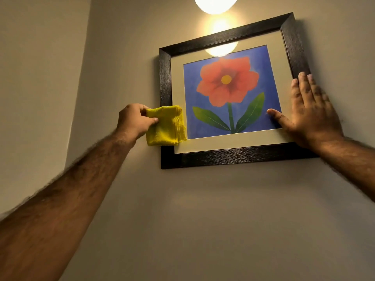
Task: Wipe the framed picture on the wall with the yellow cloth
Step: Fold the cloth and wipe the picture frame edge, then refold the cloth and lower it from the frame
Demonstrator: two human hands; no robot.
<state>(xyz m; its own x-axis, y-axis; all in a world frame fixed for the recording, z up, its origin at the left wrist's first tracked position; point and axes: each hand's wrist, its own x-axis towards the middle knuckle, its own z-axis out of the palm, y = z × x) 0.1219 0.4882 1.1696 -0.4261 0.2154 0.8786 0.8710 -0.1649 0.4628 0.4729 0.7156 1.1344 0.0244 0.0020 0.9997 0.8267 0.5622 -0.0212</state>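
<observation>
A framed picture (229, 157) hangs slightly tilted on the beige wall: dark wooden frame, pale mat, a red flower with green leaves on blue. My left hand (135, 120) pinches a folded yellow cloth (165, 126) that lies over the frame's lower left side and the mat's edge. My right hand (308, 114) lies flat, fingers spread, on the frame's right side, with the thumb on the glass near the picture's lower right corner.
A lit wall lamp (216, 4) glows just above the frame, and its reflection (221, 50) shows in the glass near the top. A wall corner (81, 78) runs down on the left. Bare wall fills the space below the frame.
</observation>
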